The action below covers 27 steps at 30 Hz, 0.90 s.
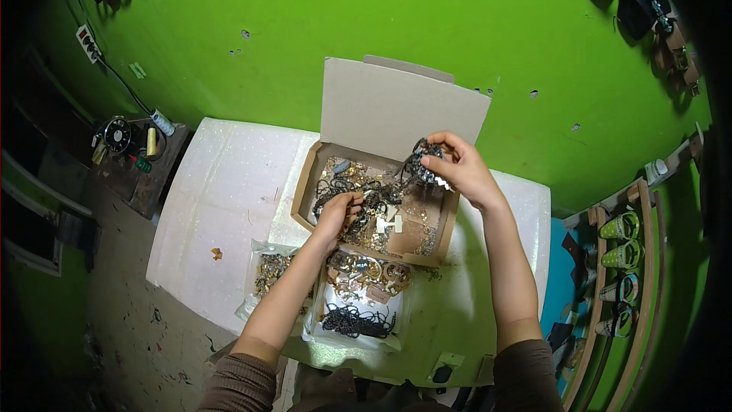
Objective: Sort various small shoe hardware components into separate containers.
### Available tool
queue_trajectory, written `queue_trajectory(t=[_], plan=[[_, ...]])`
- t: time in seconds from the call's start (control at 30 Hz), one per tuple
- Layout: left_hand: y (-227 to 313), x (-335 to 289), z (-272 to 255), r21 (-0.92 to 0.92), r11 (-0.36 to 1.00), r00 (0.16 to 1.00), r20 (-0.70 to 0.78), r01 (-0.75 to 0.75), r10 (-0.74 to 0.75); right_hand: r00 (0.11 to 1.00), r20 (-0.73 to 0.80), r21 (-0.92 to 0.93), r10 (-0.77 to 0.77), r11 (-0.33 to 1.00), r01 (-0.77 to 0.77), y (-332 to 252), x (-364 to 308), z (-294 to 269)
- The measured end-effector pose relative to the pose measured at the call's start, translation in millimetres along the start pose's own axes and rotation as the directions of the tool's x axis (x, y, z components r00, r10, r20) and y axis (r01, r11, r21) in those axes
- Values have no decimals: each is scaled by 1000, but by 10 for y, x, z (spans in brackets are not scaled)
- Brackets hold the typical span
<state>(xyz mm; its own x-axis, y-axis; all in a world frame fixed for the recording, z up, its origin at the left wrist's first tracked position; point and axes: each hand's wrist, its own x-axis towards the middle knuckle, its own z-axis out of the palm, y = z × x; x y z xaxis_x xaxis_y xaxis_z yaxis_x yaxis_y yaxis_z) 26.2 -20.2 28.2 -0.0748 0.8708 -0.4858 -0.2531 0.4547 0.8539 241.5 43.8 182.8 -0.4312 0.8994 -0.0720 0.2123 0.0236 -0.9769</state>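
Note:
A cardboard box [303,194] lies with its lid [404,99] raised against the wall, holding many small gold and silver metal pieces and dark strands. Above its right part, my right hand [463,172] grips a bundle of dark beaded strands [424,160], part of which hangs down toward the box. My left hand [339,215] is over the box's near left side with its fingers curled, beside a tangle of black strands [374,197]. What those fingers hold, if anything, is hidden. A small white plastic piece [389,223] rests among the metal bits.
Nearer me, a clear plastic tray [324,336] holds gold-coloured trims and black beaded strands [357,321]. Another clear container [261,271] is partly behind my left forearm. They stand on a white-topped table [221,206]. A wooden rack [648,252] with sandals is at right, a power strip [88,43] at left.

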Motion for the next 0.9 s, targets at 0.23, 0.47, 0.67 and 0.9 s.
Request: queue_trajectory(t=[0.23, 0.47, 0.67, 0.9], plan=[[-14, -25, -12, -601, 778, 981, 161, 182, -105, 985, 118, 112, -122, 988, 109, -459, -18, 162], [130, -270, 263, -848, 487, 977, 203, 208, -64, 957, 272, 108, -103, 991, 76, -480, -66, 477], [121, -455, 186, -884, 442, 975, 207, 151, 82, 883, 410, -58, -228, 960, 275, 105, 15, 907], [-188, -645, 35, -919, 350, 909, 290, 178, 300, 844, 465, -353, -266, 819, 453, 292, -104, 1226]])
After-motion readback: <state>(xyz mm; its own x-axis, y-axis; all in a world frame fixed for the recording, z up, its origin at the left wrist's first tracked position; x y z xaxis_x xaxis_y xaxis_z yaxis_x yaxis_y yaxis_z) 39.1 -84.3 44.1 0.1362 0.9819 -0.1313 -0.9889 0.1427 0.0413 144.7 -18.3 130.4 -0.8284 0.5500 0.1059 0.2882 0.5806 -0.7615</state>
